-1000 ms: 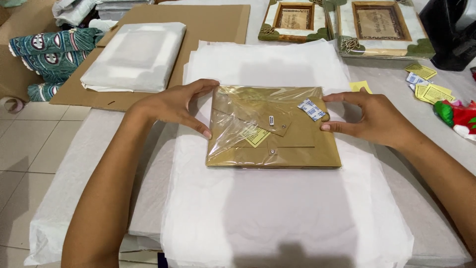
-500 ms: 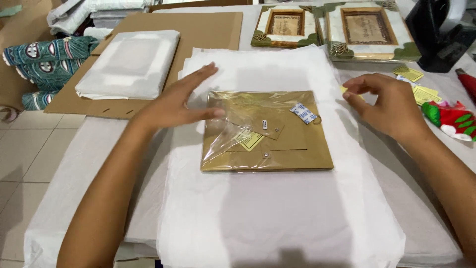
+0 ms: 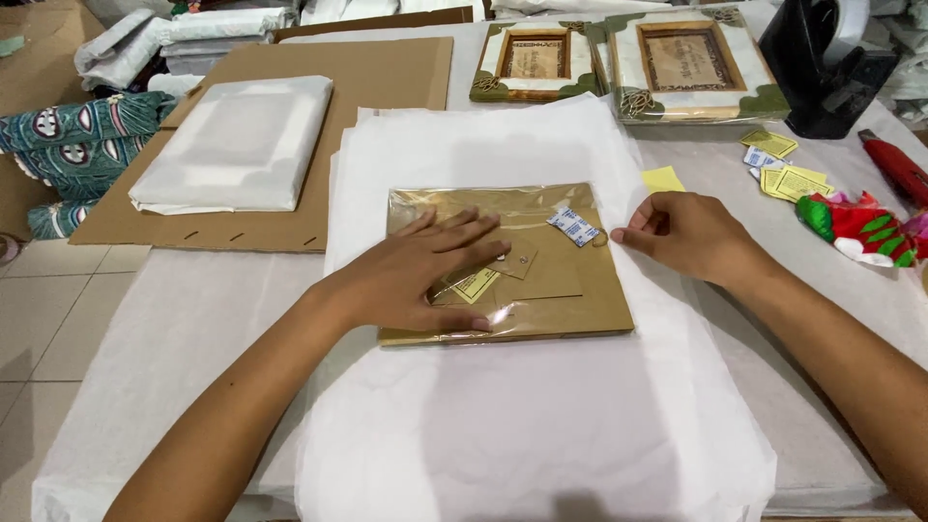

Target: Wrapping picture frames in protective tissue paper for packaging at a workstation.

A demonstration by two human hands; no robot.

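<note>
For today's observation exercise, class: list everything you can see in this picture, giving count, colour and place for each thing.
flat board in clear film: one, brown, centre, on the white sheets
white paper sheets: a stack, white, spread over the table
small packet: one, white with blue print, on the board
wrapped parcel: one, white, upper left, on cardboard
cardboard sheet: one, brown, upper left
framed pictures: two, cream and green, top
yellow slips: several, yellow, right
red and green bundle: one, far right
patterned cloth rolls: teal, far left
left hand: flat on the board
right hand: at the board's right edge
</note>
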